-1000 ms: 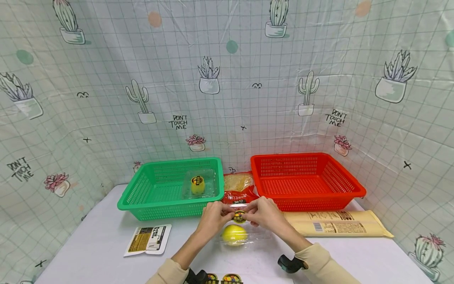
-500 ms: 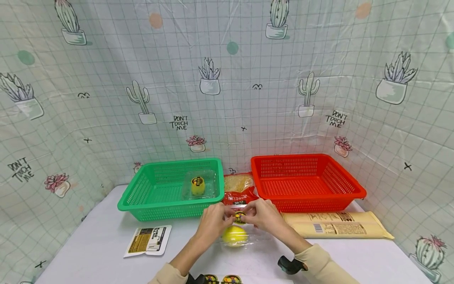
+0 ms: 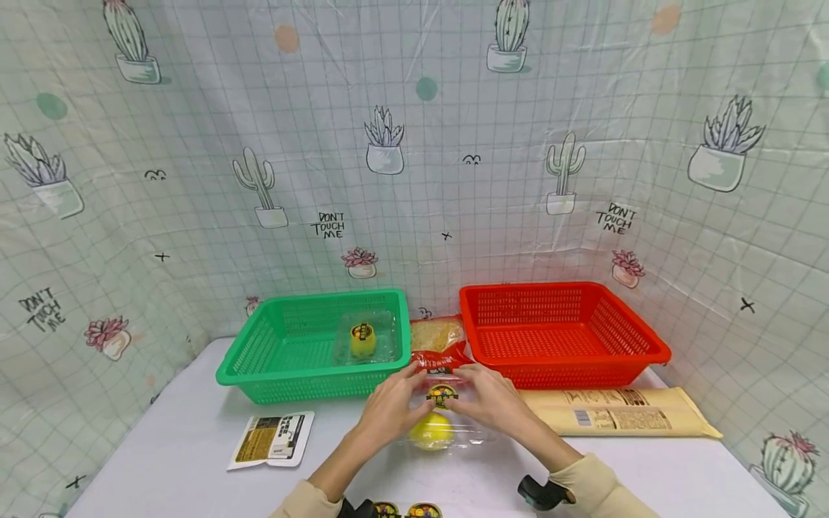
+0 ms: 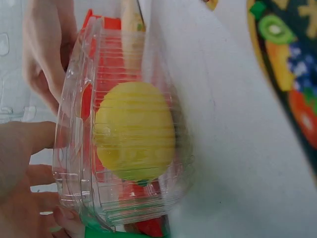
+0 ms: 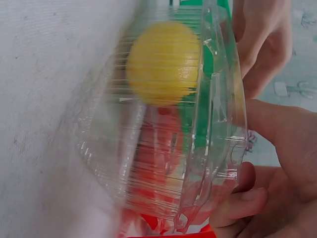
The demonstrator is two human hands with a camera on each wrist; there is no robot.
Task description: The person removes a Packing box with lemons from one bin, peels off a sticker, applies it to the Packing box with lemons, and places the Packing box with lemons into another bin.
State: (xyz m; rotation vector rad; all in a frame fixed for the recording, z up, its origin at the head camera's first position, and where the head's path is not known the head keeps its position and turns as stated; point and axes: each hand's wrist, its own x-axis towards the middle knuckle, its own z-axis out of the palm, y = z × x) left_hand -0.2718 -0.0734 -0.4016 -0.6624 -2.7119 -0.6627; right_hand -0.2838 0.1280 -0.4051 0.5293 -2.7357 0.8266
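A clear plastic clamshell box (image 3: 471, 434) lies on the table in front of me with a yellow lemon (image 3: 432, 430) inside. On its lid shows a round black fruit sticker (image 3: 442, 396). My left hand (image 3: 387, 406) touches the lid from the left, its thumb beside the sticker and its fingers spread toward the far edge. From the right, my right hand (image 3: 487, 398) does likewise, thumb and fingers well apart. Both wrist views show the lemon (image 4: 136, 131) through the ribbed wall; in the right wrist view, fingertips (image 5: 253, 194) meet the box's rim.
Behind stand a green basket (image 3: 311, 373) with another boxed lemon (image 3: 363, 342) and a red basket (image 3: 563, 370). A red food packet (image 3: 439, 345) lies between them. Left is a flat packet (image 3: 272, 439), right a long beige packet (image 3: 615, 411). More stickers (image 3: 424, 510) lie in front.
Both hands pinched close at the sticker earlier. Their fingers have since spread apart, uncovering the sticker on the lid. The box and lemon stay about where they were.
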